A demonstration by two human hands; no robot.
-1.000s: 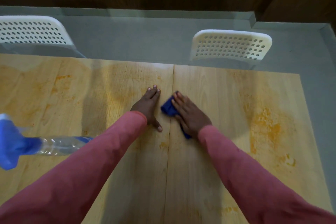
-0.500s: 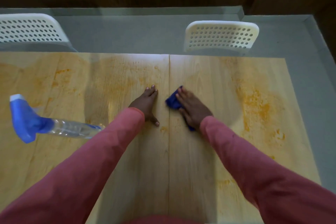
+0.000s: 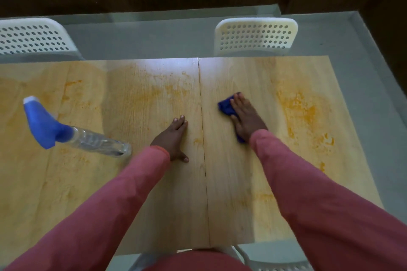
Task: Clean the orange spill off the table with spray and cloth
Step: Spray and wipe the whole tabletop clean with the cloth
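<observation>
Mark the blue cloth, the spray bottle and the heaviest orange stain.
blue cloth (image 3: 225, 106), head view, exposed folded edge left of the fingers.
spray bottle (image 3: 97, 141), head view, clear body.
orange stain (image 3: 302, 109), head view, densest patch.

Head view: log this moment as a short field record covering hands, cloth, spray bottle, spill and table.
left hand: flat on the table, palm down, holding nothing
right hand: pressed on the blue cloth, right of the table seam
spray bottle: upright at the left, blue trigger head, clear body, untouched
orange spill: heaviest patch right of the cloth; fainter smears left of the seam
table: two light wood tops joined at a centre seam
chairs: two white perforated backs at the far side
</observation>
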